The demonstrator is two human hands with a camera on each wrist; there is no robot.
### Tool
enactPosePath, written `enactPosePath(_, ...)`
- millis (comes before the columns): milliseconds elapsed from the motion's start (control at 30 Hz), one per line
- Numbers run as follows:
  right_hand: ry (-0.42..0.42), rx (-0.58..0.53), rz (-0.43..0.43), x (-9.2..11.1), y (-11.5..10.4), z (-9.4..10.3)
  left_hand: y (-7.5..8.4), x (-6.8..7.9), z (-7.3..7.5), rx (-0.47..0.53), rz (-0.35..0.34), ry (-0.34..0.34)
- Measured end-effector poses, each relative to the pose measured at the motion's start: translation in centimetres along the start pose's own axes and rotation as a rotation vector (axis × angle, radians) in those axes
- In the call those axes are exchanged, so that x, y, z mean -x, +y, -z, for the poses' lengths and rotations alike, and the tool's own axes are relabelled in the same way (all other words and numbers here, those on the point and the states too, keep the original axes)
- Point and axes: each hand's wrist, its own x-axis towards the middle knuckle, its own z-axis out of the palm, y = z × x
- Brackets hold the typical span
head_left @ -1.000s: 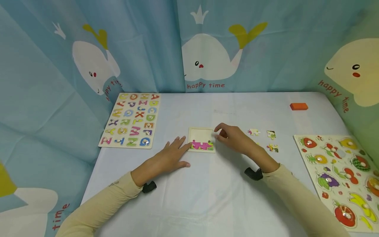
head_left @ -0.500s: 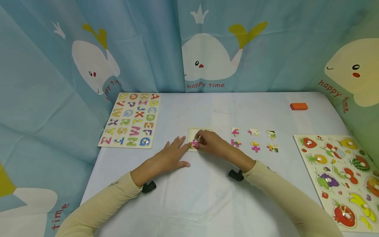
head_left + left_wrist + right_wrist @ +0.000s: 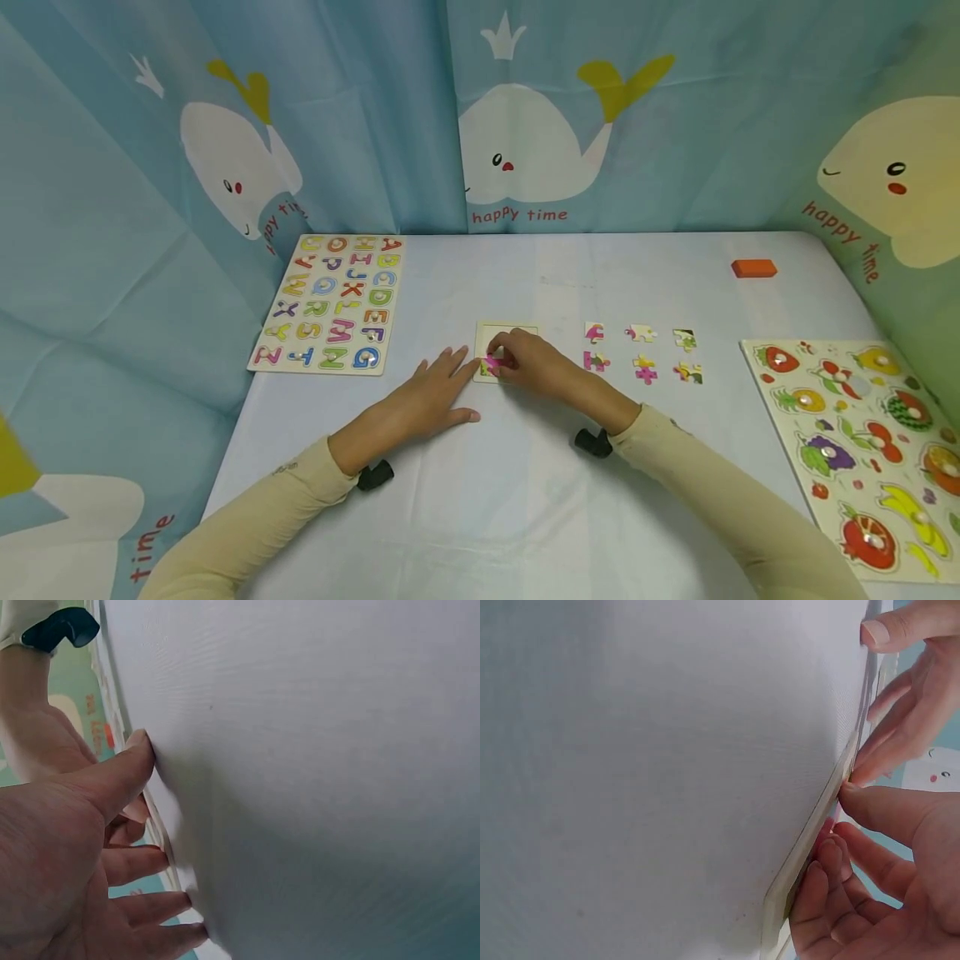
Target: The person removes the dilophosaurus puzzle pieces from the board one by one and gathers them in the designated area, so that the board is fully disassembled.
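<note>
A small wooden puzzle tray (image 3: 477, 332) lies at mid-table, with pink and green jigsaw pieces along its near side. My right hand (image 3: 536, 362) is over the tray, its thumb and forefinger pinching a pink puzzle piece (image 3: 489, 365) at the near left corner. In the right wrist view, pink shows between the curled fingers of this hand (image 3: 877, 862) beside the tray's edge (image 3: 802, 844). With fingers spread, my left hand (image 3: 420, 400) rests on the table, its forefinger touching the tray's left edge. The right hand hides the rest of the row.
Several loose puzzle pieces (image 3: 645, 369) lie in two rows right of the tray. A letter board (image 3: 327, 312) is at the far left, a fruit board (image 3: 855, 458) at the right. An orange block (image 3: 753, 268) sits at the back right. Printed curtains (image 3: 375, 117) enclose the table.
My right hand has moved left from beside the tray to over its near left corner, uncovering the loose pieces. My left hand has stayed in place.
</note>
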Motion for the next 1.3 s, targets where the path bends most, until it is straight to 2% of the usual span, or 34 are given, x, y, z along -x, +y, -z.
enactPosePath(400,-0.020,0.044,0.033,-0.28,-0.27,0.00,-0.21,0.40,-0.17,0.002,-0.008,0.002)
enactPosePath(633,0.010,0.064,0.086,-0.02,-0.42,-0.02,-0.27,0.35,-0.28,0.002,-0.011,0.007)
enactPosePath(967,0.006,0.036,0.067,0.06,-0.58,0.00,-0.12,0.35,-0.18,0.000,-0.008,0.007)
enactPosePath(1300,0.005,-0.044,0.067,0.26,-0.47,0.36,-0.26,0.38,-0.25,0.004,-0.010,0.011)
